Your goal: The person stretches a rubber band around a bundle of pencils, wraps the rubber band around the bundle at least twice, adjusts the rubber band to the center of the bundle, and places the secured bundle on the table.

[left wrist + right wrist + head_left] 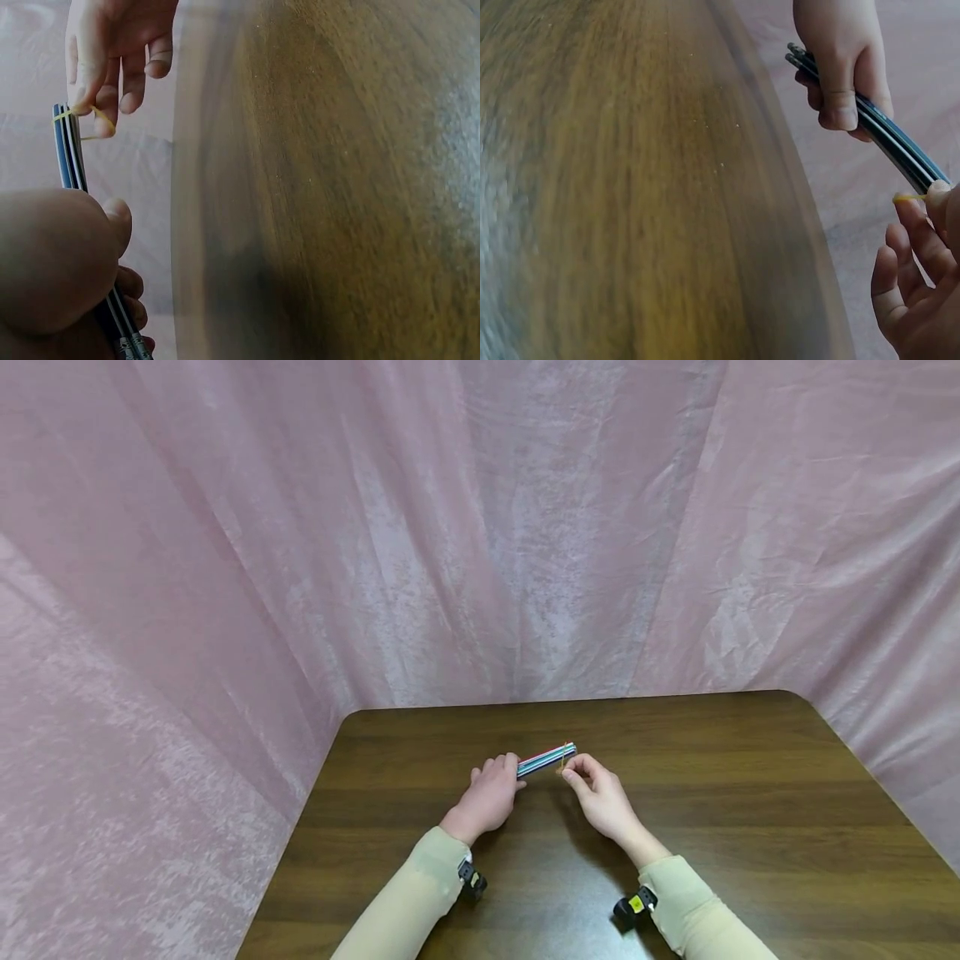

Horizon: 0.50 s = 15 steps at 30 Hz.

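My left hand (491,795) grips a bundle of slim, pencil-like sticks (547,760) in red, white, teal and dark blue, holding it above the table. Its lower ends poke out past my fingers in the left wrist view. Around the far end runs a thin yellow rubber band (102,120), part of it stretched off to one side. Thumb and index finger of my right hand (603,800) pinch that stretched loop right beside the bundle's tip. The other right fingers are loosely bent in the right wrist view.
Beneath both hands lies a brown wooden table (712,793) with rounded far corners. Pink velvet curtains (525,527) hang behind it and along the sides. A small black camera (472,881) sits on the left wrist, another camera (633,906) on the right.
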Each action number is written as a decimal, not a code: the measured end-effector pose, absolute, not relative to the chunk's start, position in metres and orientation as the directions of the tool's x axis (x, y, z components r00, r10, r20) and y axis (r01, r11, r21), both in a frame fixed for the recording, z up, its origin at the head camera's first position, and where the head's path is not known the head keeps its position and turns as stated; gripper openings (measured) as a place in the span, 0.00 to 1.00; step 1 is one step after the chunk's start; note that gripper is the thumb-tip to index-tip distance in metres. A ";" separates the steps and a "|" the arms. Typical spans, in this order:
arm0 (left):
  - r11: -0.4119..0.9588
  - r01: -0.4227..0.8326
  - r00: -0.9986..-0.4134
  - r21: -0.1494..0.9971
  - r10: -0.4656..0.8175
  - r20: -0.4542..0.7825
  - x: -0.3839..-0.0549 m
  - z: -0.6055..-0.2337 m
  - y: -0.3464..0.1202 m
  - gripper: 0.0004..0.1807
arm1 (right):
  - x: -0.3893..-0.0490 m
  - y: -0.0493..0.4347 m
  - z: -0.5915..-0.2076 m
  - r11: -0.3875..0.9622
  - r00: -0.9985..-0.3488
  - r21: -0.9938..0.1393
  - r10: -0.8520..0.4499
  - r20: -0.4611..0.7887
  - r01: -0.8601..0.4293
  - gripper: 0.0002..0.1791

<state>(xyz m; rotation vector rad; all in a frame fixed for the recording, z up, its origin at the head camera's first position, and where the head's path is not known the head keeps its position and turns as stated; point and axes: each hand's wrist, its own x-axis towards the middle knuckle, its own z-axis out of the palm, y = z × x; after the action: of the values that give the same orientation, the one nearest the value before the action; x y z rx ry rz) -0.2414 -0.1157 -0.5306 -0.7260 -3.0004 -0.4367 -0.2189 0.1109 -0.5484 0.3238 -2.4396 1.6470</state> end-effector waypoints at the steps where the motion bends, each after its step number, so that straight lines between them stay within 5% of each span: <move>1: 0.852 0.452 -0.891 0.263 0.445 0.089 -0.241 -0.530 -0.115 0.13 | -0.219 0.111 -0.549 0.355 -0.960 -0.892 -0.093 0.263 -0.279 0.04; 10: 0.819 0.446 -0.882 0.362 0.471 0.021 -0.242 -0.530 -0.109 0.12 | -0.229 0.112 -0.555 0.352 -0.953 -0.885 -0.100 0.287 -0.304 0.06; 15: 0.837 0.445 -0.887 0.319 0.461 0.027 -0.244 -0.530 -0.106 0.12 | -0.227 0.109 -0.554 0.294 -0.939 -0.904 -0.247 0.242 -0.310 0.06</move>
<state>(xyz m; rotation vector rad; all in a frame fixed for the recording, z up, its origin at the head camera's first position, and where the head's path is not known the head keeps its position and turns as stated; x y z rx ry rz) -0.2437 -0.1057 -0.5298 -0.7551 -3.0599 -0.5109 -0.2267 0.1094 -0.5543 0.5343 -2.4819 1.7538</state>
